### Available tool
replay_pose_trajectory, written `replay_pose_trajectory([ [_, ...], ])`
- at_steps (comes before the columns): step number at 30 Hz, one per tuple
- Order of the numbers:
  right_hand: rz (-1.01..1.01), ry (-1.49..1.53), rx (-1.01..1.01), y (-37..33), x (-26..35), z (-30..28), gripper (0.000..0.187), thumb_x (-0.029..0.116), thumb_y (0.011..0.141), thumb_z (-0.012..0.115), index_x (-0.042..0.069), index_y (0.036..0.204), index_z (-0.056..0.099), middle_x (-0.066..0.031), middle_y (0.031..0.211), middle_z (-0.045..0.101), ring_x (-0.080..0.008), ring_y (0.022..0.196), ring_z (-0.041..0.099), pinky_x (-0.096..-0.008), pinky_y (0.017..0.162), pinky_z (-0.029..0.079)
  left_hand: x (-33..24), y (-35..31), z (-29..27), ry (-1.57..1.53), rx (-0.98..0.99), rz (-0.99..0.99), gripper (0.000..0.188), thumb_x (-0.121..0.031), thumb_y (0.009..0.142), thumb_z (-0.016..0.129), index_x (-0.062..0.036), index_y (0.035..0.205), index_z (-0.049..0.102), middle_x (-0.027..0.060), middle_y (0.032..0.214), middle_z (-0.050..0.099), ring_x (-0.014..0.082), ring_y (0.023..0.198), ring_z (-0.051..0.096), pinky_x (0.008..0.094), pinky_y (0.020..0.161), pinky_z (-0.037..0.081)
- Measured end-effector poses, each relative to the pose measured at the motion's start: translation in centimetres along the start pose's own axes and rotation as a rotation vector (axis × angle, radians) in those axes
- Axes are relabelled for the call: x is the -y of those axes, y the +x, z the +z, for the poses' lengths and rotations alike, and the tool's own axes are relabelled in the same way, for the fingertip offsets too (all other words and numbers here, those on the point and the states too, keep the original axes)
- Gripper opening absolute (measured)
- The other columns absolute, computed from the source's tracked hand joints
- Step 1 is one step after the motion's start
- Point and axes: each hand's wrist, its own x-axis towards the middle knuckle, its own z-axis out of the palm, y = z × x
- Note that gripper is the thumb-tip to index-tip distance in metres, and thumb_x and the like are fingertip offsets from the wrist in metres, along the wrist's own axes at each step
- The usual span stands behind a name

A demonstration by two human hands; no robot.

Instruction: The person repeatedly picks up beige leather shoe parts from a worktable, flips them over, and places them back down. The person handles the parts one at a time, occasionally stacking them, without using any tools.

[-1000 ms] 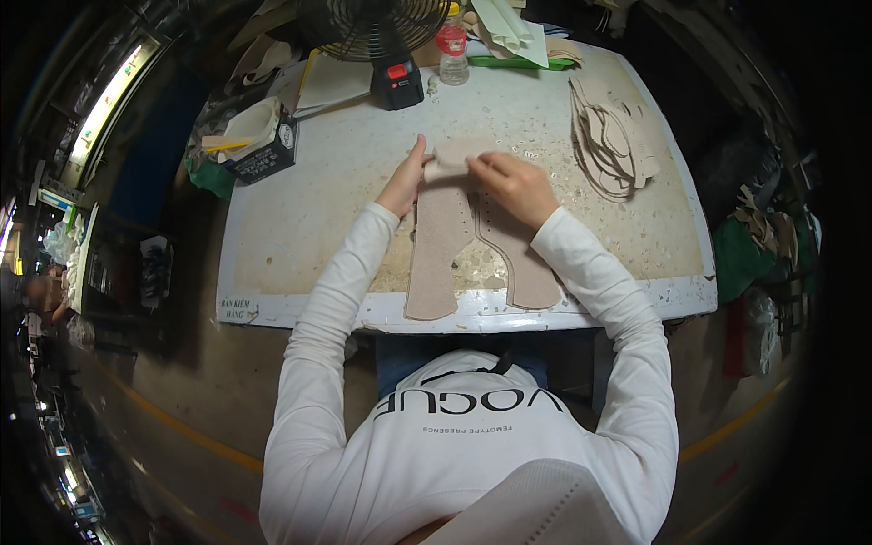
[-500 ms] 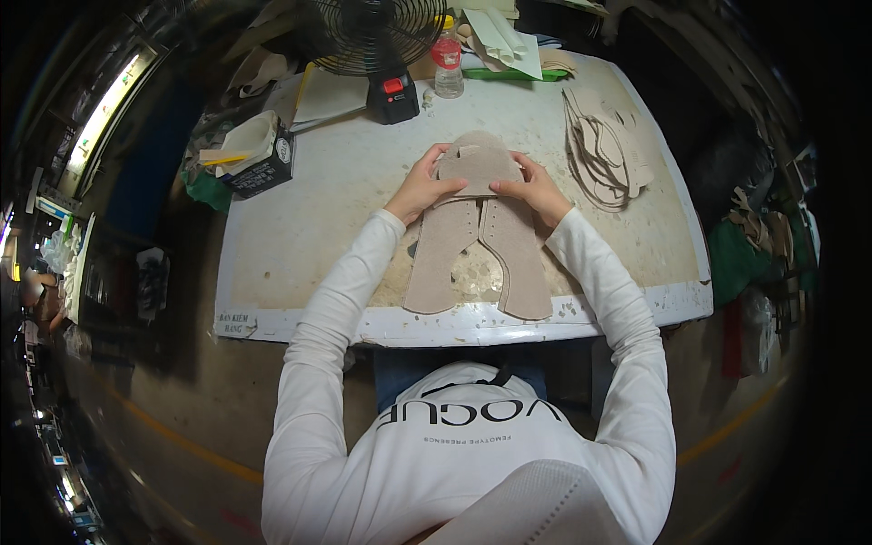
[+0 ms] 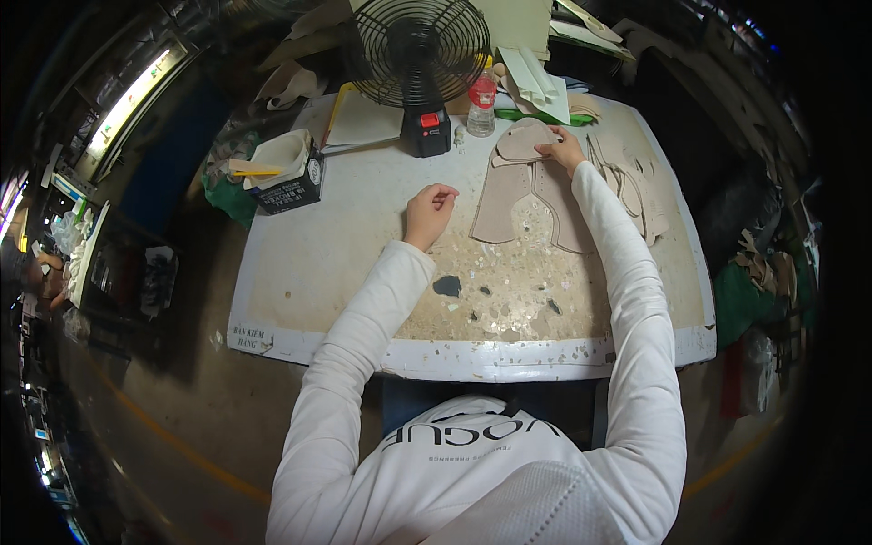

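A beige suede shoe upper (image 3: 502,195), with a rounded toe part and two long side flaps with small lace holes, lies at the right of the worktable. My right hand (image 3: 567,152) grips the right edge of its toe part, thumb on top. Over the middle of the table is my left hand (image 3: 431,215), apart from the upper. Its fingers are curled closed and nothing shows in them. Just right of my right wrist sits a stack of similar beige pieces (image 3: 647,195), partly behind my sleeve.
A black fan (image 3: 425,132) stands at the table's back, beside a water bottle (image 3: 481,104) and papers (image 3: 536,82). At the back left is a black box (image 3: 295,186) holding a white tub. Dark scraps (image 3: 447,286) and small flakes dot the worktable (image 3: 309,282).
The shoe upper has moved from in front of me to the back right with my right hand. My left hand has let go of it and come away to the left.
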Motion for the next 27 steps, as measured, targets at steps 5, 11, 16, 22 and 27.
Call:
replay_pose_trajectory([
  [5,-0.027,-0.025,0.033,3.2,-0.4,0.6,0.060,0.009,0.064,0.080,0.007,0.120,0.058,-0.0108,0.109,0.065,-0.0205,0.096,0.063,-0.0301,0.088,0.046,-0.1,0.2,0.0,-0.010,0.006,-0.049,0.010,-0.003,0.085,0.058,-0.0014,0.090,0.066,0.0033,0.086,0.067,0.0085,0.076,0.060,0.0214,0.071,0.049],
  [11,-0.186,-0.722,-0.177,0.6,1.6,1.3,0.053,0.020,0.067,0.077,0.012,0.117,0.061,-0.0156,0.119,0.057,-0.0289,0.109,0.055,-0.0356,0.094,0.044,-0.5,0.0,-0.3,0.003,-0.005,-0.010,0.009,-0.004,0.085,0.058,-0.0011,0.090,0.066,0.0038,0.086,0.067,0.0087,0.076,0.060,0.0220,0.071,0.049],
  [16,-0.456,-0.727,-0.200,-4.5,4.1,0.1,0.032,0.025,0.075,0.070,0.014,0.105,0.067,-0.0153,0.107,0.059,-0.0318,0.104,0.054,-0.0386,0.090,0.044,-0.6,0.0,-0.4,-0.032,0.016,-0.026,0.010,-0.005,0.086,0.059,-0.0012,0.091,0.066,0.0033,0.086,0.067,0.0090,0.077,0.060,0.0215,0.072,0.048],
  [22,-0.707,-0.676,-0.261,-13.8,5.3,-7.8,0.030,0.025,0.077,0.069,0.009,0.102,0.067,-0.0098,0.095,0.063,-0.0268,0.091,0.059,-0.0347,0.081,0.046,-0.5,-0.2,-0.2,-0.013,0.031,-0.023,0.010,-0.006,0.086,0.059,-0.0017,0.091,0.066,0.0037,0.086,0.068,0.0090,0.078,0.062,0.0211,0.072,0.049],
  [27,-0.553,-0.801,-0.391,-19.6,3.1,-13.4,0.040,0.028,0.076,0.071,0.008,0.110,0.063,-0.0128,0.105,0.058,-0.0295,0.098,0.058,-0.0362,0.085,0.046,-0.5,-0.2,0.1,0.052,0.017,0.013,0.010,-0.005,0.084,0.059,-0.0022,0.090,0.067,0.0059,0.084,0.068,0.0108,0.074,0.063,0.0227,0.070,0.050],
])
